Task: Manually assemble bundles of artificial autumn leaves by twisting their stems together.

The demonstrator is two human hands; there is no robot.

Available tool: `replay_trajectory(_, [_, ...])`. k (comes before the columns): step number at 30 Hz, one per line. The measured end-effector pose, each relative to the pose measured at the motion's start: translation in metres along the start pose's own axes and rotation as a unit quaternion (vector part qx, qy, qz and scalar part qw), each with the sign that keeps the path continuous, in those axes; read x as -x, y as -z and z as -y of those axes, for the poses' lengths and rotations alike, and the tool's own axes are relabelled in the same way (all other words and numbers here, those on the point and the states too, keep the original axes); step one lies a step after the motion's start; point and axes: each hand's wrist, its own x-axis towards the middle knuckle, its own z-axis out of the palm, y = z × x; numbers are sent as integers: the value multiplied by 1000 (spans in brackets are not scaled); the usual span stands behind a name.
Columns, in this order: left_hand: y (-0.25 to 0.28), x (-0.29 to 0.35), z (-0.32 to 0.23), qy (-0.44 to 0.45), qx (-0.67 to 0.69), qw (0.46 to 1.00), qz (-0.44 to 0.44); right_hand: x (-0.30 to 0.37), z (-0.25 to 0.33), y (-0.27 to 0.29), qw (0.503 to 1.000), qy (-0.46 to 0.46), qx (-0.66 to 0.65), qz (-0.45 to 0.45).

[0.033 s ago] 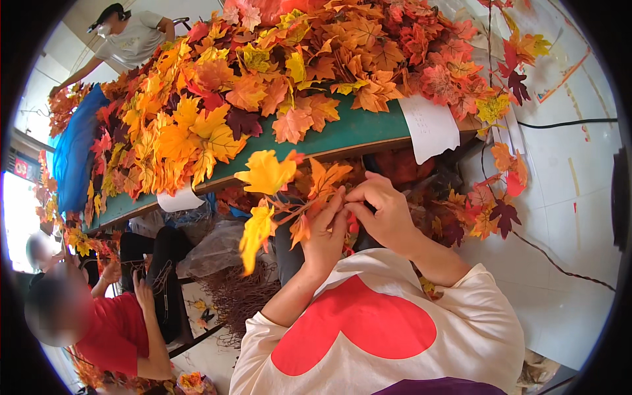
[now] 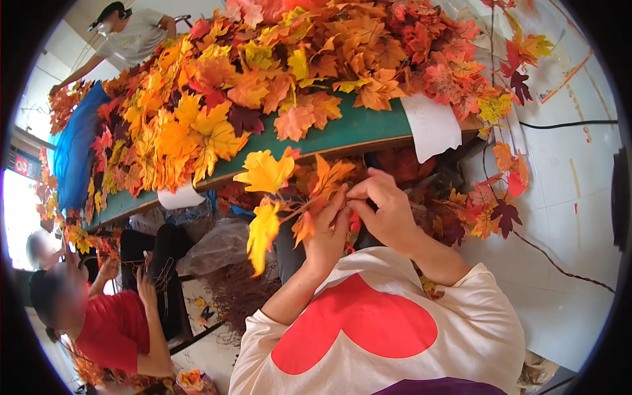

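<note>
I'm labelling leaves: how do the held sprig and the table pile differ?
The sprig is small, in the left hand; the pile is far larger, heaped on the green table. The sprig looks mainly yellow and orange; the pile adds dark purple. Both have lobed leaves.

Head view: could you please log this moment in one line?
Left hand: holds leaf sprig | right hand: close beside left, grip unclear | table: under leaf pile

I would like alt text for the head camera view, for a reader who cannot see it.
A person's left hand holds a spray of yellow and orange leaves, with the right hand close beside it. Beyond them, a heap of autumn-coloured leaves covers much of a green table; a co-worker in a red shirt sits at left.
</note>
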Motion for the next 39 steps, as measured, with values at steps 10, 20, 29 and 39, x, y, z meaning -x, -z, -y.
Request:
replay_trajectory(10, [8, -16, -1, 1, -45, 999, 15, -22, -4, 4, 987, -91, -74, 107])
replay_trajectory(20, [-3, -7, 5, 107, 213, 970, -40, -9, 4, -7, 994, -56, -93, 31])
replay_trajectory(29, [-1, -12, 7, 114, 108, 987, -12, -29, -4, -2, 991, -77, -92, 51])
replay_trajectory(39, [2, 5, 11, 176, 356, 915, -71, -81, -31, -5, 812, -271, -364, 366])
